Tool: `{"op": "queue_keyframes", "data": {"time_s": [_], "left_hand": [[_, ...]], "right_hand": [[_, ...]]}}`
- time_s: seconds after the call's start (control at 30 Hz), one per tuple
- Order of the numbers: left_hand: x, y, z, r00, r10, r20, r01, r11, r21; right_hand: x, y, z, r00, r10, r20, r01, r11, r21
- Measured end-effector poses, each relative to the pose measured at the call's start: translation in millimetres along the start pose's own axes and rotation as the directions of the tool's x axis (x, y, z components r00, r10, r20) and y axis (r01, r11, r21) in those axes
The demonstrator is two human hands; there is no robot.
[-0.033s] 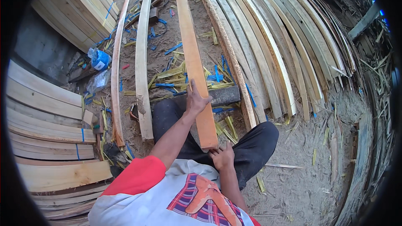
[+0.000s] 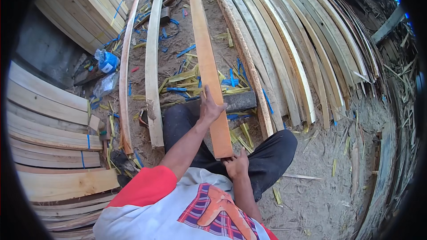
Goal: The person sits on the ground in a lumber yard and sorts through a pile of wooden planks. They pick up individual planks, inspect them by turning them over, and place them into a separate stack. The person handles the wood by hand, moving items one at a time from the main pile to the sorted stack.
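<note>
A long orange-brown wooden board [image 2: 205,53] runs away from my lap toward the far side, its near end raised over my crossed legs. My left hand [image 2: 211,108] grips it from the left edge, thumb laid across the upper face. At the near end, my right hand [image 2: 236,165] holds the board's lower corner, with part of its fingers hidden beneath the end. A thick dark wooden block [image 2: 240,101] lies crosswise under the board, just past my knees.
Two pale boards [image 2: 154,71] lie lengthwise to the left. Many long planks [image 2: 284,58] are lined up at the right. Stacked boards [image 2: 58,140] stand along the left side, near a blue plastic bag [image 2: 106,61]. Yellow and blue strapping scraps [image 2: 189,78] litter the dirt ground.
</note>
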State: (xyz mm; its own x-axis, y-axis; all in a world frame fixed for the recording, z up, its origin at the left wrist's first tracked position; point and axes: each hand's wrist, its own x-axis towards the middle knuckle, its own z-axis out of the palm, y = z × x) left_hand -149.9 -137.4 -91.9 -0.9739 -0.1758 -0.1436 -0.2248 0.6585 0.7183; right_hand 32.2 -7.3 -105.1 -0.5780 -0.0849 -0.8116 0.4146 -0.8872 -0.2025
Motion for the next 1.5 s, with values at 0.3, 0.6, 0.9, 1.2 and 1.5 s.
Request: {"op": "queue_keyframes", "data": {"time_s": [0.3,0.6,0.9,1.2,1.5], "left_hand": [[-4.8,-4.2,8.2,1.0,-0.002,0.001,0.003,0.994,-0.108],[-29.6,-63.2,-64.2,0.925,0.212,-0.316,-0.312,0.898,-0.309],[-88.6,-426.9,-198.1,0.457,-0.632,-0.626,0.746,0.656,-0.117],[-90.0,-477.4,-223.6,0.383,-0.867,-0.319,0.919,0.393,0.035],[-114.8,-365.8,-285.4,0.797,-0.575,-0.188,0.566,0.818,-0.101]], "right_hand": [[16.6,-7.3,4.5,0.999,0.043,0.026,-0.04,0.992,-0.119],[7.7,-25.5,-5.8,0.998,-0.035,-0.044,0.01,0.879,-0.476],[8.7,-52.0,3.4,0.928,-0.326,-0.181,0.056,0.601,-0.797],[34.3,-93.7,38.6,0.86,-0.49,-0.141,0.14,0.494,-0.858],[21.1,-42.7,142.6,0.695,-0.595,0.403,0.543,0.067,-0.837]]}}
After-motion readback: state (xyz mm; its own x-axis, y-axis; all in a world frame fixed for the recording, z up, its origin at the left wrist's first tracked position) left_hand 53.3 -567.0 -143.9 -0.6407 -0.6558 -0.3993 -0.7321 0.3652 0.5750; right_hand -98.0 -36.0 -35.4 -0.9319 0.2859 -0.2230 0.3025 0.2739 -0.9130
